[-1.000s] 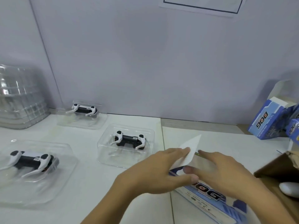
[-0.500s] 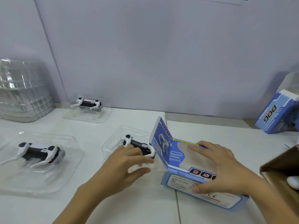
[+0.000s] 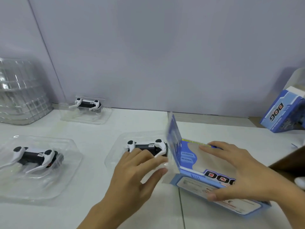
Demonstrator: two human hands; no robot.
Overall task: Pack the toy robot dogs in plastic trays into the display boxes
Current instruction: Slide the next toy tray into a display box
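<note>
A black-and-white toy robot dog [image 3: 146,146] lies in a clear plastic tray [image 3: 115,151] at the middle of the white table. My left hand [image 3: 137,176] grips this tray, fingers over its top and thumb at its near right edge. The tray's right end touches the open end of a blue display box [image 3: 189,164]. The box lies flat, and its end flap [image 3: 173,138] stands up. My right hand [image 3: 234,171] holds the box, fingers spread on its top window and thumb pressed on the front side.
Two more trayed dogs lie on the table, one at the left [image 3: 33,156] and one at the back by the wall [image 3: 87,104]. A stack of empty clear trays [image 3: 21,93] stands far left. Another blue box [image 3: 280,111] and a brown carton [image 3: 288,161] are at the right.
My left hand left the box flap and took hold of the middle tray. The flap now stands open, and the tray has come up against the box's open end.
</note>
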